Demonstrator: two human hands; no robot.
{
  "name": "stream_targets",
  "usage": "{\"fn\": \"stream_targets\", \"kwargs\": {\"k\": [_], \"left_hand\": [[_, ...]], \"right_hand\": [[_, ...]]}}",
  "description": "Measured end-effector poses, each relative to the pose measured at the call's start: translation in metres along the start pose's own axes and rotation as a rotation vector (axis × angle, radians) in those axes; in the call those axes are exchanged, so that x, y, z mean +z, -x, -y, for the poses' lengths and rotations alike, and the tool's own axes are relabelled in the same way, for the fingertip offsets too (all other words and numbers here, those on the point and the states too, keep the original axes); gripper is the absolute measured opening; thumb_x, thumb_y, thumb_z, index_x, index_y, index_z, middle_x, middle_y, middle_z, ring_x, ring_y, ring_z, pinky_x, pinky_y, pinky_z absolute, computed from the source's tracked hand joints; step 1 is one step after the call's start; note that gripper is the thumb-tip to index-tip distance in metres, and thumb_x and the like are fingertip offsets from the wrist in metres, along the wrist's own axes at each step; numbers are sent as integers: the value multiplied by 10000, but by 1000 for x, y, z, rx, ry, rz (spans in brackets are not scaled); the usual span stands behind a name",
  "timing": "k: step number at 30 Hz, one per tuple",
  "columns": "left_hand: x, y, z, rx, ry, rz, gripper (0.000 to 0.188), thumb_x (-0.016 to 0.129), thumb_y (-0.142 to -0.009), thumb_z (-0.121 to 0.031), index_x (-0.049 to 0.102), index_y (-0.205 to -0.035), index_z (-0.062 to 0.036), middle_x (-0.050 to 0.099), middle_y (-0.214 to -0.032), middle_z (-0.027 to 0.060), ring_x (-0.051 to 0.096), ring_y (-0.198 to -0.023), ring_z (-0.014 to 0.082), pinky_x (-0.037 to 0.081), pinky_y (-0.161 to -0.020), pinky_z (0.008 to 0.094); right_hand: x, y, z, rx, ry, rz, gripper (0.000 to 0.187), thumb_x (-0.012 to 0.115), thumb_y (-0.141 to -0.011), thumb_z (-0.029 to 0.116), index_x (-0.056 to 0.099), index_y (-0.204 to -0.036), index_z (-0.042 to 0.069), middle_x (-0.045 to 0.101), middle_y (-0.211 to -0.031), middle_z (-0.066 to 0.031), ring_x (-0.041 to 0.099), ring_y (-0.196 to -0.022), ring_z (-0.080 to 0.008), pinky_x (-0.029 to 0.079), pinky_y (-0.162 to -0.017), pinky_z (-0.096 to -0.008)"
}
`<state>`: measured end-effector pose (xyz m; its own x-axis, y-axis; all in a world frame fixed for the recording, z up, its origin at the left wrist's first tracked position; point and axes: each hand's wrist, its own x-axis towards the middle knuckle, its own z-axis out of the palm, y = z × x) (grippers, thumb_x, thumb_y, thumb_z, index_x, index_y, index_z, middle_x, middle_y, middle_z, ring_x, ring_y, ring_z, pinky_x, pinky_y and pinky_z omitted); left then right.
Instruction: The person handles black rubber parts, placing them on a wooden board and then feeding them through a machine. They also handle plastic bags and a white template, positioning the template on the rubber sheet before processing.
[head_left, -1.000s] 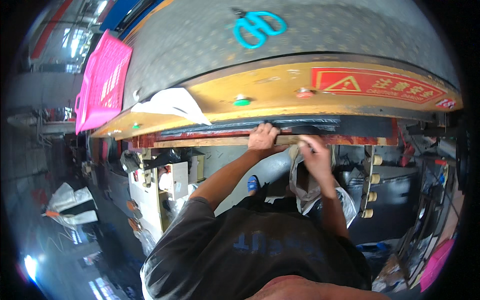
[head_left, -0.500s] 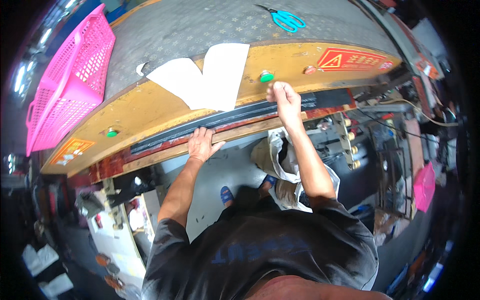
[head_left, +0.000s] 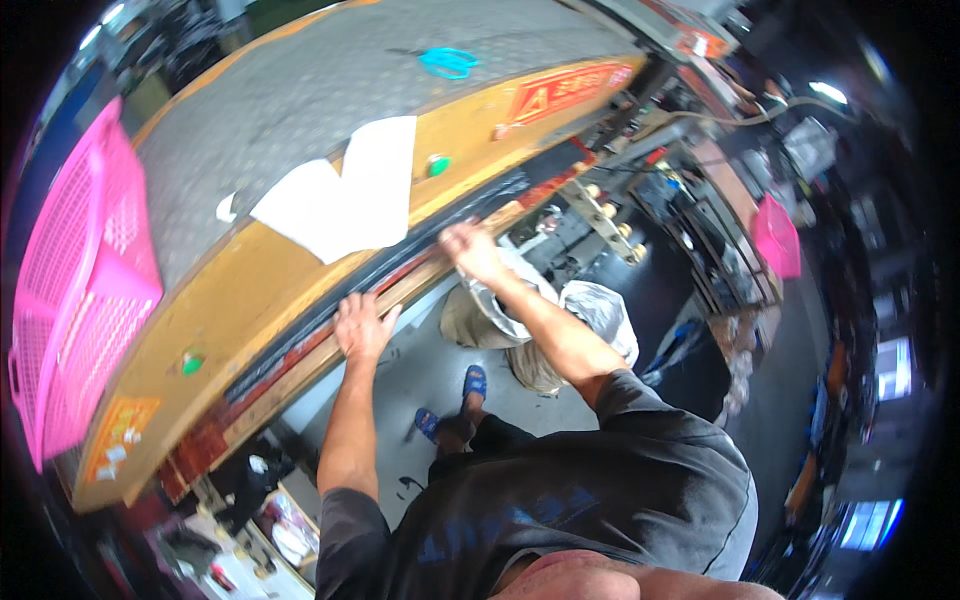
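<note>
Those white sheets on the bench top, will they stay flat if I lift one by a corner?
Probably not. The white sheets look thin and paper-like, so likely floppy and light. They overlap loosely on the grey surface, so one may slide or drag the other.

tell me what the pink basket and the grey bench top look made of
Pink basket: likely moulded plastic, given its uniform bright colour and open lattice walls. Grey bench top: probably metal plate or a textured mat; it looks matte and finely speckled, but the view leaves it open.
</note>
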<state>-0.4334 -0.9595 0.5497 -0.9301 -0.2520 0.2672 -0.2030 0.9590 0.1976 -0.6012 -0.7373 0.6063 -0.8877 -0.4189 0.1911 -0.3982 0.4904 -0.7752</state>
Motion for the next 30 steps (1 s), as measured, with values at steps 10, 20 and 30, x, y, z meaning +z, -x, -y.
{"fn": "stream_targets", "kwargs": {"k": [10, 20, 30], "left_hand": [[-1, 0, -6, 8, 16, -30, 526, 793, -798, -598, 716, -1057, -147, 628, -1040, 86, 601, -1055, 312, 493, -885, 481], [4, 23, -14, -108, 32, 28, 568, 806, -785, -593, 713, -1096, -127, 635, -1085, 100, 582, -1087, 325, 464, -952, 475], [27, -8, -126, 243, 46, 131, 509, 840, -760, -342, 626, -1151, -95, 593, -1096, 154, 570, -1056, 381, 470, -887, 521]], "right_hand": [[43, 13, -23, -509, 490, -8, 213, 681, -921, 245, 766, -1007, 70, 728, -1030, -145, 665, -1060, -372, 471, -1046, -529], [57, 31, -43, -533, 284, 107, 200, 648, -940, 241, 788, -969, 102, 745, -969, -105, 662, -996, -339, 470, -975, -495], [-15, 64, -42, -405, -233, 126, 239, 649, -985, 145, 726, -1155, -5, 688, -1136, -182, 644, -1113, -383, 513, -999, -465]]}}
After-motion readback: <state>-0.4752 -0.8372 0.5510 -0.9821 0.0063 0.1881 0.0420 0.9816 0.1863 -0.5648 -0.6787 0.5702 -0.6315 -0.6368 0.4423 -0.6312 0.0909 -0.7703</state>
